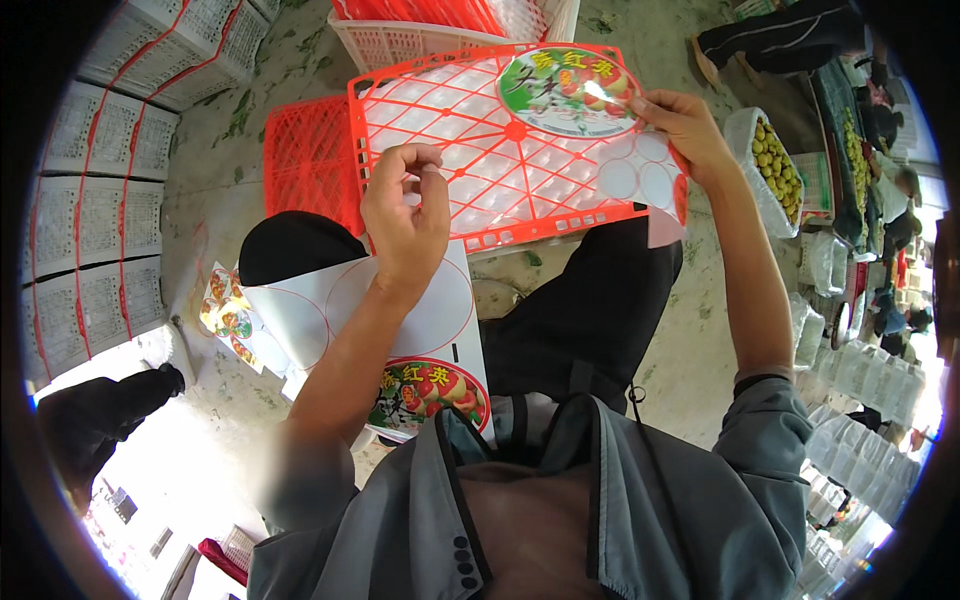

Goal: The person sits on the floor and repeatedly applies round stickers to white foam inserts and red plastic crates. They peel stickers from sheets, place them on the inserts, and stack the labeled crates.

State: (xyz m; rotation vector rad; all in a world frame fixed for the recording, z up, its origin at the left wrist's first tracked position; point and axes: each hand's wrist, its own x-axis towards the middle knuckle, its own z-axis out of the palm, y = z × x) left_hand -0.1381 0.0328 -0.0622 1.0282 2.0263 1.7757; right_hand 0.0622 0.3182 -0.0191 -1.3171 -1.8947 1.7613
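A red plastic lattice lid (516, 131) lies in front of me over white padding. My right hand (679, 127) pinches the right edge of an oval printed sticker (570, 90), which lies over the lid's upper right part. Below that hand, a curled sheet of round stickers (641, 176) hangs at the lid's right end. My left hand (409, 199) is above the lid's left side, fingers curled, thumb near the index finger; nothing plainly shows in it. Under my left forearm, a backing sheet (450, 300) with outlined ovals and one printed oval sticker (435, 394) rests on my lap.
Red lattice lids (307, 161) are at the left, with more stickers (232, 315) lower down. A white crate (420, 41) stands beyond. Strapped white crates (105, 202) are stacked far left. A lined crate of round fruit (776, 172) and a person's legs (780, 37) are at the right.
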